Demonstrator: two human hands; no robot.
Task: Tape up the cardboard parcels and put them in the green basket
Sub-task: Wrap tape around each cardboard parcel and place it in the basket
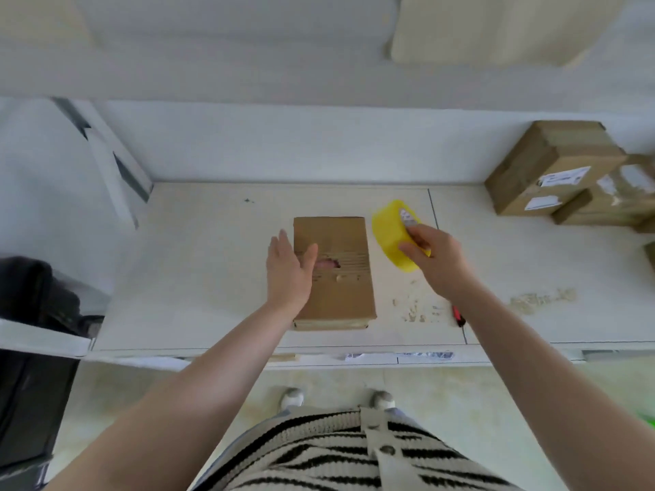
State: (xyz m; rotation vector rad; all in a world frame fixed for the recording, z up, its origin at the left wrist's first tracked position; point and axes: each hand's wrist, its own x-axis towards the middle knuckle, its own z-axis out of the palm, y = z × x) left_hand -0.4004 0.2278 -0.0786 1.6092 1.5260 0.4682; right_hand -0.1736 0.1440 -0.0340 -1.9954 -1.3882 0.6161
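A flat brown cardboard parcel [340, 278] lies in the middle of the white table [198, 264], with a torn hole in its top face showing something pink. My left hand [289, 269] is over the parcel's left edge, fingers straight and spread, thumb across the torn spot. My right hand [430, 255] grips a yellow roll of tape [391, 230] just right of the parcel, above the table. A blurred green patch [647, 416] shows at the far right edge below the table.
Several stacked cardboard parcels [553, 168] with white labels stand at the table's back right. A red pen-like tool [458, 315] lies near the front edge by my right forearm. Dark items [39, 295] sit at the left. A wall runs behind the table.
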